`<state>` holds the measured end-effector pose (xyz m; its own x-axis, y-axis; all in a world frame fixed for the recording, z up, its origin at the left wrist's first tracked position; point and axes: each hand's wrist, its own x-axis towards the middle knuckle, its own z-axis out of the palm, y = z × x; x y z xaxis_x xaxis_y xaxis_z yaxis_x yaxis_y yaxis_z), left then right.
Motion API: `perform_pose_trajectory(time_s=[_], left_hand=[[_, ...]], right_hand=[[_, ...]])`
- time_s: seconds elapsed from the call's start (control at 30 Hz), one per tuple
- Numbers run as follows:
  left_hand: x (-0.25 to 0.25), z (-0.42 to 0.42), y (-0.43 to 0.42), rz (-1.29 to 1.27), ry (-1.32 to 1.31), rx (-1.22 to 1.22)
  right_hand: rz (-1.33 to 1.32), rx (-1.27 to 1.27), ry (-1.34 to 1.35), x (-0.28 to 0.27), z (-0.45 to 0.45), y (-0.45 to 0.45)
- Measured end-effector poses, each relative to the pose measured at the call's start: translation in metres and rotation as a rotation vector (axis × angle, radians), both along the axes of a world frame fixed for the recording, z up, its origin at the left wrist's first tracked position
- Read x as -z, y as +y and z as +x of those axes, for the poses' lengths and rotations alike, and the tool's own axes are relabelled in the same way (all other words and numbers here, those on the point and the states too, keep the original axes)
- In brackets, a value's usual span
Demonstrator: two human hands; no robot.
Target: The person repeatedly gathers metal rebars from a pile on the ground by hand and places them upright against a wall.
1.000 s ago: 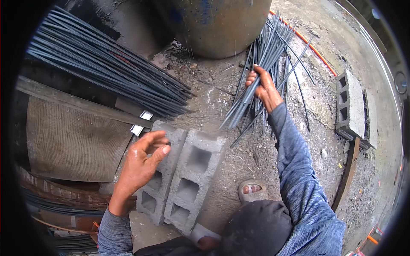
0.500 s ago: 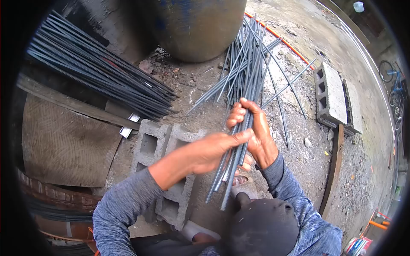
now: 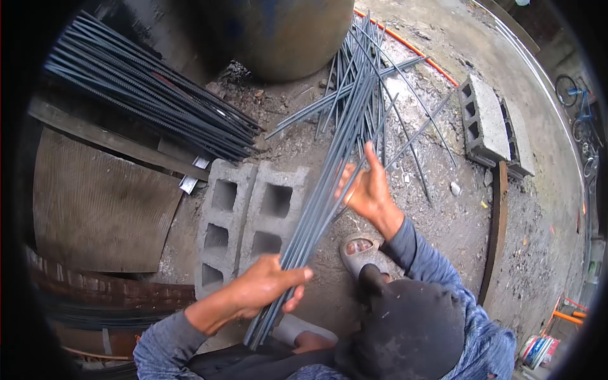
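A bundle of ribbed steel rebar rods (image 3: 309, 223) slants from my lap up toward the back. My left hand (image 3: 267, 290) is closed around the bundle near its lower end, thumb across the top. Farther up, my right hand (image 3: 370, 193) is open beside the rods, its thumb raised and apart. Its fingertips are partly hidden behind the steel and slightly blurred. The upper ends of the held rods overlap a loose pile of rebar (image 3: 364, 76) on the ground, so I cannot tell where they separate.
Hollow concrete blocks (image 3: 248, 174) stand left of my feet. More blocks (image 3: 493, 123) rest at the right, beside a wooden plank (image 3: 497, 234). A thick stack of long rebar (image 3: 152, 95) lies upper left. A large drum (image 3: 285, 44) stands at the back near an orange hose (image 3: 418, 54).
My left hand has moved down and left, drawing the rods toward my lap. My right hand has loosened from its closed grip and opened.
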<state>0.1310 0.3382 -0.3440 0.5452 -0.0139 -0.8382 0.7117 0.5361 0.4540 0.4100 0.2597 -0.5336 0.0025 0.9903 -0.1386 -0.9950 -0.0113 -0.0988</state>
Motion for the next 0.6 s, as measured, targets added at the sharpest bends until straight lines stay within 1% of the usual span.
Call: perform_pose_trajectory(time_s=[0.03, 0.07, 0.1, 0.2, 0.27, 0.3, 0.33, 0.4, 0.43, 0.5, 0.53, 0.6], left_hand=[[-0.009, -0.011, -0.005, 0.049, 0.048, 0.037], [-0.015, -0.023, -0.009, 0.084, 0.038, 0.073], [-0.020, -0.036, -0.010, 0.120, 0.026, 0.104], [-0.048, -0.061, -0.017, 0.258, 0.060, 0.226], [-0.066, -0.074, -0.023, 0.388, 0.077, 0.321], [-0.066, -0.089, -0.024, 0.508, 0.096, 0.431], [-0.072, -0.096, -0.022, 0.581, 0.113, 0.459], [-0.098, -0.108, -0.020, 0.714, 0.155, 0.519], [-0.107, -0.114, -0.016, 0.707, 0.205, 0.510], [-0.118, -0.140, -0.006, 0.786, 0.207, 0.563], [-0.125, -0.147, -0.004, 0.827, 0.207, 0.583], [-0.140, -0.151, 0.003, 0.855, 0.357, 0.597]], right_hand=[[-0.213, 0.113, -0.004, -0.012, -0.001, 0.008], [-0.427, 0.217, -0.012, -0.026, -0.004, 0.013], [-0.326, 0.164, 0.063, -0.025, -0.008, 0.015], [-0.209, 0.203, 0.062, -0.021, -0.029, 0.025], [-0.254, 0.228, 0.054, -0.031, -0.051, 0.032], [-0.268, 0.234, 0.047, -0.032, -0.064, 0.037], [-0.279, 0.240, 0.036, -0.035, -0.074, 0.041], [-0.215, 0.199, 0.113, -0.043, -0.087, 0.042], [-0.200, 0.173, 0.137, -0.048, -0.095, 0.042], [-0.157, 0.119, 0.206, -0.068, -0.110, 0.045], [-0.128, 0.113, 0.194, -0.079, -0.117, 0.047], [-0.072, 0.102, 0.165, -0.100, -0.128, 0.047]])
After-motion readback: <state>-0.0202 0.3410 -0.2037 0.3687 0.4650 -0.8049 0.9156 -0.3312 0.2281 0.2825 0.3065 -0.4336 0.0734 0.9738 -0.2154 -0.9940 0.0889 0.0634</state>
